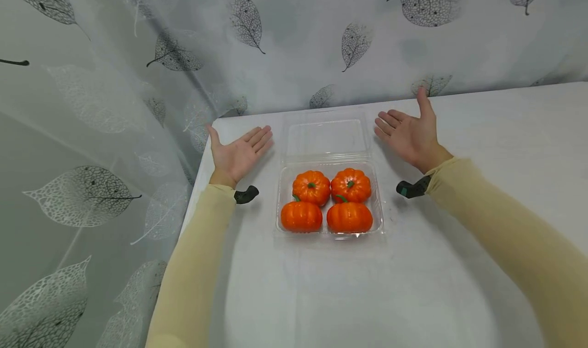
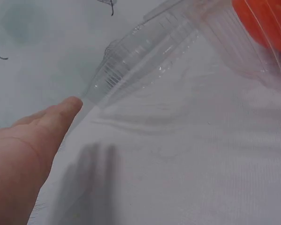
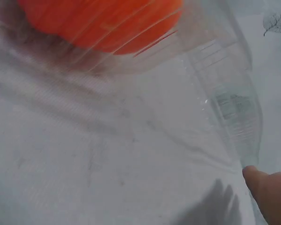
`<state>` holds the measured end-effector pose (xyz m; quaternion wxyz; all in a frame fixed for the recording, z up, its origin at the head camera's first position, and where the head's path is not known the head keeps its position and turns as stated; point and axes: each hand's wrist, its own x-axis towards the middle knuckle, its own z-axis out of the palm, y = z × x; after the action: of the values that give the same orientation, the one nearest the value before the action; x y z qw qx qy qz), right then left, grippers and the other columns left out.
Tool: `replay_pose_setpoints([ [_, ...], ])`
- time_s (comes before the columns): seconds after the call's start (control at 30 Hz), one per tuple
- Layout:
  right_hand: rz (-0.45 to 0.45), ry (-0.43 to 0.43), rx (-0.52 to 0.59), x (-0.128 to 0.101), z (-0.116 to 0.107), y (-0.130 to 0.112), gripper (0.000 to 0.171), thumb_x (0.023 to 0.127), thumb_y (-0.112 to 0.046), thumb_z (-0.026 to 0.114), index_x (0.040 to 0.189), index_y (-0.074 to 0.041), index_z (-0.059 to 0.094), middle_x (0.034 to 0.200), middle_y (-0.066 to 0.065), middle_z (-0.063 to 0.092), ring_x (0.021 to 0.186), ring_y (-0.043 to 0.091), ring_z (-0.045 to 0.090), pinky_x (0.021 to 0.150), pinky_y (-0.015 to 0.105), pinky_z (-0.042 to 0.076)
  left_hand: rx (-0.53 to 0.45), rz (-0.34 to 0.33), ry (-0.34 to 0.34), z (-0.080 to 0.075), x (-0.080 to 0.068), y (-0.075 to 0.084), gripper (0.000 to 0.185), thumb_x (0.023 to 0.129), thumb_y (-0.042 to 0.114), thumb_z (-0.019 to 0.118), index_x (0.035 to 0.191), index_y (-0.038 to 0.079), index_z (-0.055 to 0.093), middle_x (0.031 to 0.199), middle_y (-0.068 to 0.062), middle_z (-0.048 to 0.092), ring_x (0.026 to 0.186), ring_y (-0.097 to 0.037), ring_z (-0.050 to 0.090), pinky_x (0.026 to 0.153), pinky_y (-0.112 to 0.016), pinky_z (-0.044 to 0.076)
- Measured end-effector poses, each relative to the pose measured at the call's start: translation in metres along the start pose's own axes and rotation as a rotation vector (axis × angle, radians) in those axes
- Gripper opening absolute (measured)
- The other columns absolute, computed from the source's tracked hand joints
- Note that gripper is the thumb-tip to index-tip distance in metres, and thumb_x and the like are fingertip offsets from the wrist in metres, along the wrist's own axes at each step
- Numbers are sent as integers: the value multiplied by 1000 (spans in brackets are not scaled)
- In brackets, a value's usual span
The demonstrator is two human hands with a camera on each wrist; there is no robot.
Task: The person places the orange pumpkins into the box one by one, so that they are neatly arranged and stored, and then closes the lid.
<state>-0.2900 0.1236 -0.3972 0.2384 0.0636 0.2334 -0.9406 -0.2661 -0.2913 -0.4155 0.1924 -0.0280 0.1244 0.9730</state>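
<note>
A clear plastic clamshell box lies on the white table, its lid folded back toward the curtain. Inside sit several small orange pumpkins with green stems, two at the back, such as the back-left pumpkin, and two in front, such as the front-right pumpkin. To the left of the lid, my left hand is held palm up with straight fingers, holding nothing. On the other side my right hand is spread, thumb raised, fingers pointing toward the lid, also holding nothing. In both wrist views each hand hovers near the box's clear side.
A curtain with a leaf print hangs behind the table and along its left side. White cloth covers the table, which extends far to the right. Each wrist carries a small black device, such as the left wrist device.
</note>
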Motion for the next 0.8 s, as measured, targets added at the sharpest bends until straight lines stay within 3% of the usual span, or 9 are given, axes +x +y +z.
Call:
replay_pose_setpoints([
  [0.27,114,-26,-18,1,-22,5,114,71,-66,62,146,-21,-12,153,-2,-1,138,17,5,109,34,10,16,-108,-2,-10,4,-4,130,57,73,65,146,2,3,149,-21,11,135,-37,14,107,-46,13],
  [0.53,170,-50,-51,-1,-24,7,115,71,-67,61,146,-19,-12,153,1,1,138,19,5,109,35,8,29,-141,-1,-13,4,-6,131,57,73,66,146,2,1,149,-21,11,135,-37,15,107,-46,14],
  [0.8,191,-99,-103,-6,-24,9,112,74,-67,57,146,-16,-12,153,2,0,138,20,4,109,36,6,40,-184,15,-12,2,-10,130,56,72,67,145,-2,8,148,-21,14,135,-35,15,107,-46,15],
])
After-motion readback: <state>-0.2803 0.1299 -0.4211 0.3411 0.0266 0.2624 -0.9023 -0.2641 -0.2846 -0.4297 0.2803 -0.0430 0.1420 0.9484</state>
